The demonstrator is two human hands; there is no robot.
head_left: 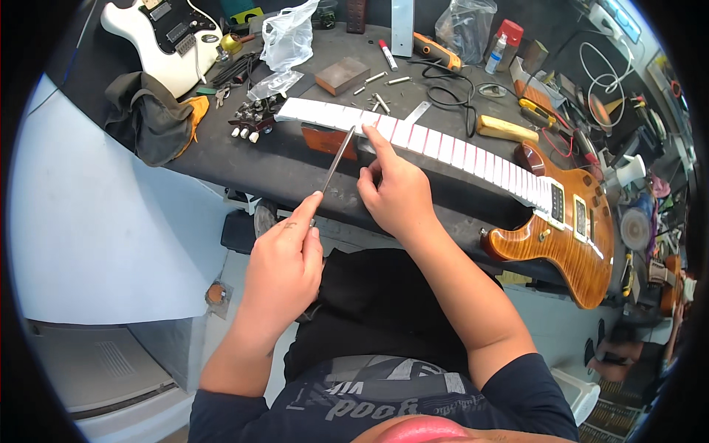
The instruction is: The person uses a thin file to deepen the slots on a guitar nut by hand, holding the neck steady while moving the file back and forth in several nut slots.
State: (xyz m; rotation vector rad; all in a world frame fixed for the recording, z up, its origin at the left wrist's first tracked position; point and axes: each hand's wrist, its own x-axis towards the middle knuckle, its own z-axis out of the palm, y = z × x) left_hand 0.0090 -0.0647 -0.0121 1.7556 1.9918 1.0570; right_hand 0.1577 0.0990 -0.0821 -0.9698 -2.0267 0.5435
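Observation:
My left hand (288,262) grips a slim metal file (337,159) that slants up to the edge of a guitar neck (461,157), whose fretboard is covered in white tape with reddish fret lines. My right hand (395,188) has its index finger stretched out to the neck beside the file's tip, with thumb and other fingers bent below it. An orange-brown block (319,138) is under the neck near the headstock (251,122). The glossy amber guitar body (572,262) lies at the right on the dark workbench (192,159).
A white guitar (151,55), grey cloth (136,118), plastic bag (286,37), wooden block (341,75), orange corded tool (437,52), wooden-handled tool (507,127), spray bottle (495,57) and small metal parts crowd the bench. Another person (620,347) is at the lower right.

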